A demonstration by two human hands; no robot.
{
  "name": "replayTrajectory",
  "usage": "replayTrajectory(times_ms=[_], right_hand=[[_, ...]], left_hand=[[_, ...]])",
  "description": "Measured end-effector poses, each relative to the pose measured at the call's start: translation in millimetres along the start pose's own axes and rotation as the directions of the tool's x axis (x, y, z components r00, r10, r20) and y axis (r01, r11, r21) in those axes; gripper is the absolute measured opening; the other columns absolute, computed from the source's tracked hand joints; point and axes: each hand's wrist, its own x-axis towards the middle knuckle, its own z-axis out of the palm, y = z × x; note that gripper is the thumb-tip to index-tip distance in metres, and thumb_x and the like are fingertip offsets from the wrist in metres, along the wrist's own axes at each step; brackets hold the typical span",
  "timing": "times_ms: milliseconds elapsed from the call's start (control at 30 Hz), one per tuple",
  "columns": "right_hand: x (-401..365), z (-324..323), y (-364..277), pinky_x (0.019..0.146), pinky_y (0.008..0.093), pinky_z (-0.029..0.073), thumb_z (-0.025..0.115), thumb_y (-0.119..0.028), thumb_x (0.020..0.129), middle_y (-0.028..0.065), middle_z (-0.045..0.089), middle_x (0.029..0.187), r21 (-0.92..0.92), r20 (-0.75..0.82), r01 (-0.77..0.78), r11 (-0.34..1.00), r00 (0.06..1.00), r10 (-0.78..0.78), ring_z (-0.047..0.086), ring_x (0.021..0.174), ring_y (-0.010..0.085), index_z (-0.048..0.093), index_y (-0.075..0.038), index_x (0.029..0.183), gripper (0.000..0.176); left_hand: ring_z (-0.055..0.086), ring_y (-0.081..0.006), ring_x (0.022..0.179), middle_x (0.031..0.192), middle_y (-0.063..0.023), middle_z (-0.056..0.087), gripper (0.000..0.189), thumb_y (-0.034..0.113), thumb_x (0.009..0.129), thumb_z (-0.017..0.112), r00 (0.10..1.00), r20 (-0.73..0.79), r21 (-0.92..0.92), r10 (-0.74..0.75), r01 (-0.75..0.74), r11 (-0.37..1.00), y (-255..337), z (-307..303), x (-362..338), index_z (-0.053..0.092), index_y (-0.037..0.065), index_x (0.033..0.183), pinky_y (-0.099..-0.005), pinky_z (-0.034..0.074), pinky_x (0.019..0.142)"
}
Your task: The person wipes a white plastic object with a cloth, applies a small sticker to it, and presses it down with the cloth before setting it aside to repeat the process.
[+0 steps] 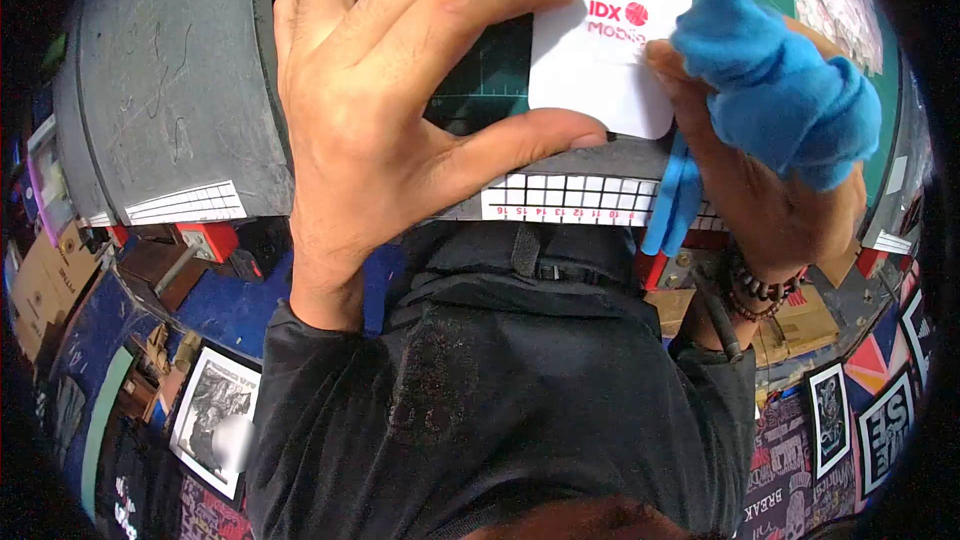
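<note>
A white rounded card (600, 80) printed "IDX Mobile" in red lies on a green cutting mat (490, 65). My left hand (370, 90) is spread at its left side. The thumb tip touches the card's lower edge, and fingertips rest at its upper left. My right hand (790, 205) is closed around a bunched blue cloth (790, 90) at the card's right side. A strip of that cloth hangs down over the table edge. The right fingers are partly hidden behind the cloth, and the card's top is partly out of view.
A ruler strip (570, 198) runs along the front edge of the grey table (170, 80). Clear plastic pieces (835, 0) lie at the upper right. Below the edge are red clamps (208, 241), a cardboard box (55, 285) and framed prints (215, 420).
</note>
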Motion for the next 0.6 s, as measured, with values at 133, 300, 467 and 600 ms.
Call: replayTrajectory(times_ms=[133, 300, 467, 600], right_hand=[[-1, 8, 7, 0.082, 0.0327, 0.060, 0.083, 0.004, 0.083, 0.0160, 0.075, 0.109, 0.020, -0.114, 0.057, 0.998, 0.992, -0.055, 0.076, 0.095, 0.0228, 0.068, 0.001, 0.115, 0.036], [2, 14, -6, 0.078, 0.0296, 0.059, 0.083, 0.003, 0.084, 0.0105, 0.075, 0.106, 0.124, -0.203, -0.046, 0.991, 0.977, 0.071, 0.074, 0.091, 0.0175, 0.068, 0.001, 0.112, 0.032], [-9, 21, 1, 0.080, 0.0278, 0.058, 0.083, 0.001, 0.084, 0.0069, 0.075, 0.103, 0.294, -0.159, -0.143, 0.945, 0.968, 0.196, 0.073, 0.091, 0.0153, 0.068, -0.001, 0.112, 0.032], [-7, 21, 0, 0.080, 0.0270, 0.058, 0.084, 0.003, 0.084, 0.0065, 0.075, 0.102, 0.207, -0.218, -0.102, 0.973, 0.965, 0.147, 0.073, 0.091, 0.0149, 0.068, -0.001, 0.112, 0.033]], left_hand=[[0.068, -0.0214, 0.110, 0.112, -0.0070, 0.077, 0.056, 0.044, 0.067, 0.094, 1.000, 0.006, 0.001, 0.003, -0.003, 1.000, 0, -1, 0, 0.076, 0.008, 0.106, -0.0456, 0.043, 0.107], [0.068, -0.0214, 0.110, 0.111, -0.0072, 0.077, 0.056, 0.044, 0.067, 0.094, 1.000, 0.016, 0.005, 0.006, -0.006, 1.000, 1, 0, 0, 0.076, 0.008, 0.106, -0.0457, 0.043, 0.107], [0.068, -0.0214, 0.109, 0.111, -0.0073, 0.077, 0.057, 0.044, 0.067, 0.094, 1.000, 0.019, 0.009, 0.009, -0.009, 1.000, 1, -1, 1, 0.075, 0.008, 0.106, -0.0458, 0.043, 0.107], [0.068, -0.0214, 0.109, 0.111, -0.0074, 0.077, 0.057, 0.044, 0.067, 0.094, 1.000, 0.021, 0.014, 0.007, -0.007, 1.000, 2, -1, 1, 0.075, 0.008, 0.106, -0.0459, 0.043, 0.107]])
